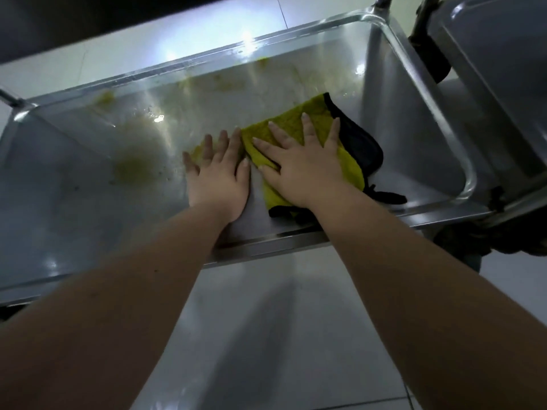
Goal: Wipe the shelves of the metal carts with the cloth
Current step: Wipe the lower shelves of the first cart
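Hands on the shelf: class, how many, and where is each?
2. The left hand lies flat on the shelf just left of the cloth; the right hand is spread on the cloth.

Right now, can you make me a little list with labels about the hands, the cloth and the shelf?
left hand: flat on the metal, fingers straight, at the cloth's left edge
right hand: flat on the cloth, fingers spread, pressing down
cloth: yellow with black edging, folded, lying on the right part of the shelf
shelf: shiny metal tray with raised rims
smears: yellowish, on the left part and along the far rim, not yet wiped
second cart: right beside this one
floor: pale tiles
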{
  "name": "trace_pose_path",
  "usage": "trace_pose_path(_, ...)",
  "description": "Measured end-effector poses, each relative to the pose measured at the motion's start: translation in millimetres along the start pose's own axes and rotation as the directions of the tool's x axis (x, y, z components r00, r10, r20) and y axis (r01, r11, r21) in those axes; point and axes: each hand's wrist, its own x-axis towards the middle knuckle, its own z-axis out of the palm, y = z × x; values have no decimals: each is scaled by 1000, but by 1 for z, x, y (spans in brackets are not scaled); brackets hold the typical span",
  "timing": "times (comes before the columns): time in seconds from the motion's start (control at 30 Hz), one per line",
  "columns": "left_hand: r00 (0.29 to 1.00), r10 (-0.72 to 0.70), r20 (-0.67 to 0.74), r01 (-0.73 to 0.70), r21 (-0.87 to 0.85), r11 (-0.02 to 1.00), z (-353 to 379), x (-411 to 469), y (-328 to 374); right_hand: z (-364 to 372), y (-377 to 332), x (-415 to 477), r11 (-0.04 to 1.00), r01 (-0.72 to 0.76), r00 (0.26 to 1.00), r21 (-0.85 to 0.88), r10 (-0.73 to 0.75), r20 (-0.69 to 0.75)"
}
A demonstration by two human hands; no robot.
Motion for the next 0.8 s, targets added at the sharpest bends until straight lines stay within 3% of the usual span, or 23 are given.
trace_pose_path(0.1, 1000, -6, 22, 6, 6, 1000, 2, 2, -1, -2, 37, 7, 1000, -12, 1000, -7, 12, -3)
trace_pose_path(0.27, 1000, -3, 29, 3, 1, 1000, 0, 2, 0, -14, 134, 19, 940, -341, 936, -33, 342, 80)
trace_pose_path(0.37, 1000, 1, 21, -2, 20, 1000, 1, 2, 1, -15, 115, 38, 877, -480, 874, -7, 478, 83)
trace_pose_path(0.43, 1000, 8, 18, -9, 36, 999, 3, 3, 0, -17, 68, 53, 900, -434, 896, 27, 429, 117)
trace_pose_path(0.53, 1000, 0, 22, -1, 41, 999, 5, 2, -4, -4, -17, 56, 990, -135, 986, 50, 129, 108)
trace_pose_path(0.63, 1000, -10, 26, 9, 24, 1000, 7, 2, -6, -1, -33, 55, 997, 10, 992, 82, -20, 122)
trace_pose_path(0.7, 1000, 7, 14, -7, 15, 1000, 6, 3, -5, -6, 3, 59, 995, -6, 993, 104, -6, 114)
trace_pose_path(0.8, 1000, 20, 1, -20, 10, 1000, 6, 5, -4, -16, 89, 57, 972, -224, 973, 71, 218, 79)
